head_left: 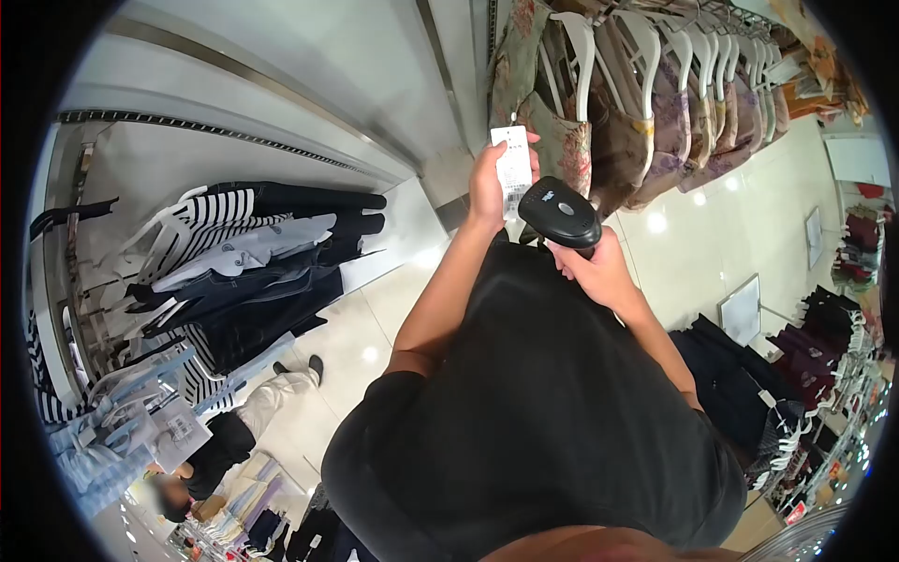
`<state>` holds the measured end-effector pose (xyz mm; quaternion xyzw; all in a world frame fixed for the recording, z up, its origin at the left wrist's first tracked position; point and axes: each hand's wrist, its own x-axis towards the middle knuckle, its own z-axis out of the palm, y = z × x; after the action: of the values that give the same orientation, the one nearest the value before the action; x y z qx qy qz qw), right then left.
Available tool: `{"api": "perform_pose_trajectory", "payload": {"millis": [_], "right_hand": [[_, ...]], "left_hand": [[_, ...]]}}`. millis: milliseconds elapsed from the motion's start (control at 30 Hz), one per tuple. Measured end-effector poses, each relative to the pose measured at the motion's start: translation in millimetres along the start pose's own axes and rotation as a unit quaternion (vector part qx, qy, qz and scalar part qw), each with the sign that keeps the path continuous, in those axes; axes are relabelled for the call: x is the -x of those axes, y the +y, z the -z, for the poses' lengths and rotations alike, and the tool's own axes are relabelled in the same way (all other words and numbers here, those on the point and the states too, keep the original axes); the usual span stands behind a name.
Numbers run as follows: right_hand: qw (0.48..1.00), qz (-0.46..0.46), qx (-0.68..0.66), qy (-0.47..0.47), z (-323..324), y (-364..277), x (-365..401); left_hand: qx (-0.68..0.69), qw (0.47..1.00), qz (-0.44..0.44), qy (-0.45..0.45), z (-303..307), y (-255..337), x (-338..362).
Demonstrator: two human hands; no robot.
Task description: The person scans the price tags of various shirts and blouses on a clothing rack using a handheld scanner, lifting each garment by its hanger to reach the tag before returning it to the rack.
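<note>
A white price tag (512, 169) with a barcode near its lower end is pinched in my left hand (488, 183), thumb on its face. It hangs beside a floral garment (562, 145) on the rack. My right hand (599, 267) is wrapped round the handle of a black barcode scanner (560, 215). The scanner's head lies just to the right of the tag's lower end, close to the barcode. Most of the scanner's handle is hidden by my fingers.
Floral garments on white hangers (646, 94) line the rack at the upper right. Striped and dark clothes (243, 253) hang at the left. A person (220, 445) in a black top is at the lower left. Dark garments (721, 375) hang at the right.
</note>
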<state>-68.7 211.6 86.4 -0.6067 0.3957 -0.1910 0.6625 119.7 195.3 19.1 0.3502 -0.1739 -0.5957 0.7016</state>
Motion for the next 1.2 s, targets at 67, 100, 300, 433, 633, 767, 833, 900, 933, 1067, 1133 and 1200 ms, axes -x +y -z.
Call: {"api": "perform_pose_trajectory", "payload": {"millis": [67,100,300,433,633,767,833,900,933,1067,1133,1200], "right_hand": [[1.000,-0.005,0.019,0.004,-0.1,3.1,1.2],[0.999,-0.006,0.038,0.006,2.2,4.2,2.7],[0.998,-0.049,0.038,0.026,11.5,-8.1,15.6],[0.997,-0.055,0.051,0.030,18.0,-10.4,21.7],[0.995,-0.033,0.094,-0.012,35.0,-3.1,17.0],[0.999,-0.017,0.045,-0.002,54.4,6.5,20.8],[0.999,-0.026,0.011,-0.020,70.4,8.9,23.5],[0.999,-0.031,-0.005,-0.019,86.3,4.2,25.8],[0.999,-0.038,-0.017,-0.013,93.1,3.8,27.9],[0.999,0.003,-0.038,-0.028,121.3,15.5,29.1],[0.997,0.070,-0.040,-0.013,133.8,28.2,28.1],[0.992,0.114,-0.045,0.002,149.3,27.3,31.6]], "left_hand": [[0.009,1.000,0.013,0.000,3.2,-2.4,0.4],[0.016,1.000,0.022,0.000,3.7,-3.5,-2.0],[0.032,0.997,0.076,-0.015,7.1,-5.9,-3.2],[0.017,0.996,0.077,-0.030,0.9,-11.4,-6.6],[-0.008,0.998,0.067,-0.020,-3.5,-18.2,-8.2],[-0.180,0.978,0.106,0.005,-6.4,-18.6,-3.3],[-0.310,0.949,-0.040,0.053,-7.5,-27.1,-6.0],[-0.526,0.776,-0.320,0.136,-15.1,-32.1,-5.2],[-0.431,0.820,-0.333,0.176,-28.3,-31.4,-0.6],[-0.338,0.879,-0.330,0.061,-72.4,-34.0,25.7],[-0.292,0.908,-0.300,-0.019,-96.8,-45.7,27.6],[-0.239,0.940,-0.237,-0.057,-124.9,-57.7,25.1]]}}
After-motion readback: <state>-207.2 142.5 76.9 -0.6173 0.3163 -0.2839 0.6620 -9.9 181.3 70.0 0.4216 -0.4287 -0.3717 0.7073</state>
